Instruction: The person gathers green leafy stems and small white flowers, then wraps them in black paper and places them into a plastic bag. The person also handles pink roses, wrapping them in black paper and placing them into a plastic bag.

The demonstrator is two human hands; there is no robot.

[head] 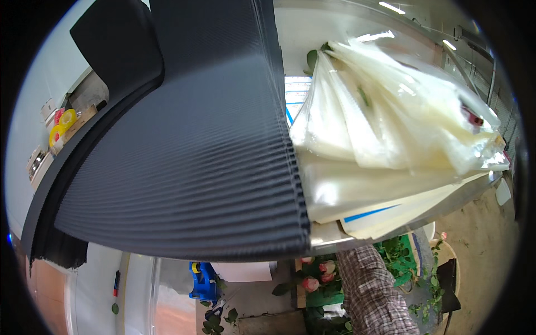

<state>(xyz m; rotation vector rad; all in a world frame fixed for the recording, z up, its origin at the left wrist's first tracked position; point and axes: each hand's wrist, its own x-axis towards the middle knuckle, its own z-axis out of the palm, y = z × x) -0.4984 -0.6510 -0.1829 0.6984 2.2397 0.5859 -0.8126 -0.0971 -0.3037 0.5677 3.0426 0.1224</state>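
Observation:
A plaid sleeve (372, 284) reaches up from the bottom edge on the right side, and its hand is hidden beyond the metal shelf edge (326, 242). My left hand is out of view. A large dark corrugated sheet (184, 167) covers the left and middle of the view, very close to the camera. To its right, translucent plastic film (377, 125) lies bunched in folds on the shelf, with a stack of pale sheets (385, 217) under it. Beside the sleeve are pink roses (310, 284) with green leaves.
Below the dark sheet are a blue tape dispenser (203, 280), scissors (217, 309), a sheet of white paper (243, 271) and loose leaves (213, 324). A red and black marker (116, 284) lies farther left. Yellow tape rolls (67, 119) stand at the far left. A pale bucket (450, 251) stands on the right.

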